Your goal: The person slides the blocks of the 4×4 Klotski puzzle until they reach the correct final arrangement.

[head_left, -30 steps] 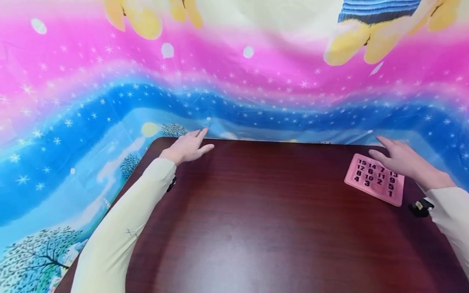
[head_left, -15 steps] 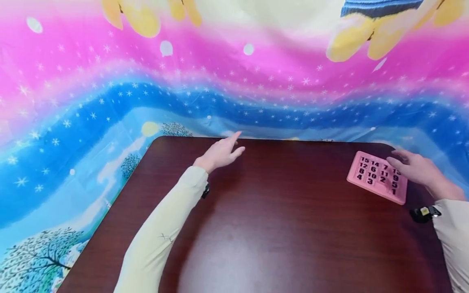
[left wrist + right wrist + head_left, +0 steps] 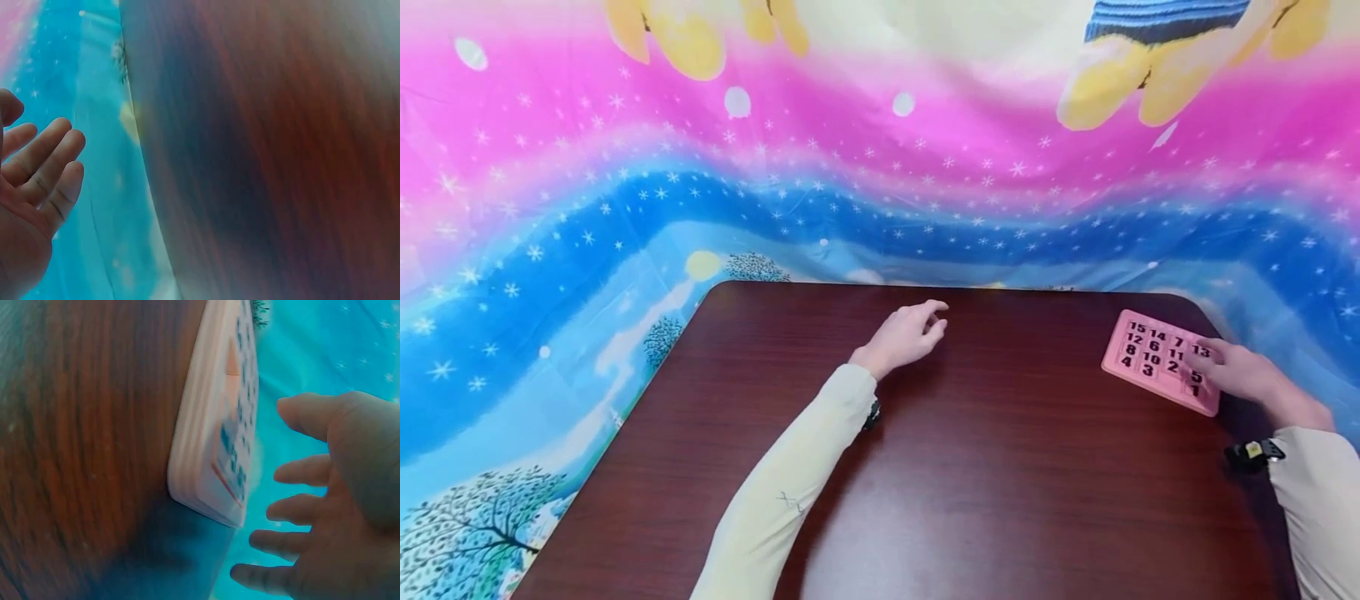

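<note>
A pink number slide puzzle (image 3: 1161, 362) with black numerals lies flat near the table's far right corner. Over its right side hovers my right hand (image 3: 1255, 379), fingers loosely bent and holding nothing. The right wrist view shows a gap between the fingertips and the puzzle's (image 3: 206, 437) thick edge. My left hand (image 3: 902, 333) hangs above the table left of the puzzle, well apart from it. In the left wrist view its fingers (image 3: 50, 169) are relaxed, slightly curved, with nothing in them.
The dark reddish-brown table (image 3: 1000, 467) has rounded far corners. A patterned cloth (image 3: 850, 192) in pink and blue hangs right behind its far edge and along the left side.
My left hand has moved right and a little nearer, its fingers bending more. My right hand has lowered toward the puzzle's right side. The puzzle stays in place.
</note>
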Action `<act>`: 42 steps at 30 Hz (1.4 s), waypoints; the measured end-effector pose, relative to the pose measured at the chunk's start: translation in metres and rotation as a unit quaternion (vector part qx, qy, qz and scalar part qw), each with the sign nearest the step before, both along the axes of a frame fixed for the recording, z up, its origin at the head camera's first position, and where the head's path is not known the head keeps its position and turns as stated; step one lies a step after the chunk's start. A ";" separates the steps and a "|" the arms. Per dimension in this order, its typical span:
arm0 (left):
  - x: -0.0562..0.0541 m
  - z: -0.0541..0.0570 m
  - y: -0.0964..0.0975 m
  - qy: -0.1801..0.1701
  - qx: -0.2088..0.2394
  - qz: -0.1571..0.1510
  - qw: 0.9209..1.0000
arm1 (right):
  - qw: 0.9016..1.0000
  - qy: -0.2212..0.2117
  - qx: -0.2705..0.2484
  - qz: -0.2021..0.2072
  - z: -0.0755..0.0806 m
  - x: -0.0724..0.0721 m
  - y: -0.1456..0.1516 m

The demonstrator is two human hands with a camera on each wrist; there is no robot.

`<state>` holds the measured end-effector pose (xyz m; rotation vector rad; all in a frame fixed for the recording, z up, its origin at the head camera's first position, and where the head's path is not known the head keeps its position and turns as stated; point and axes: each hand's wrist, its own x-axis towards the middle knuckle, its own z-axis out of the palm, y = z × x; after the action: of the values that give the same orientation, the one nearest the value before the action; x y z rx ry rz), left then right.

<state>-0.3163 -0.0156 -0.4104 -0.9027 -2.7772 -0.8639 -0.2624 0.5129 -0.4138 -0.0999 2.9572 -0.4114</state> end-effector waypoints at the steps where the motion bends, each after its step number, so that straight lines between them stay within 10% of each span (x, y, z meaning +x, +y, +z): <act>1: 0.002 -0.002 0.006 -0.001 0.001 -0.005 1.000 | 1.000 -0.005 -0.004 0.001 -0.003 0.000 -0.001; 22: 0.040 -0.016 0.098 -0.067 0.009 -0.052 0.996 | 0.999 -0.048 0.015 -0.007 -0.022 0.015 -0.023; 32: 0.065 -0.021 0.162 -0.036 -0.078 -0.053 0.995 | 0.999 -0.024 0.022 0.010 -0.018 0.023 -0.057; 42: 0.057 -0.018 0.160 -0.018 -0.175 -0.051 0.983 | 0.998 -0.034 0.017 0.048 -0.017 0.026 -0.100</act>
<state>-0.2592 0.1442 -0.4283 -1.0970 -2.9925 -0.4084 -0.2361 0.4127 -0.4305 -0.2183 2.8766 -0.3449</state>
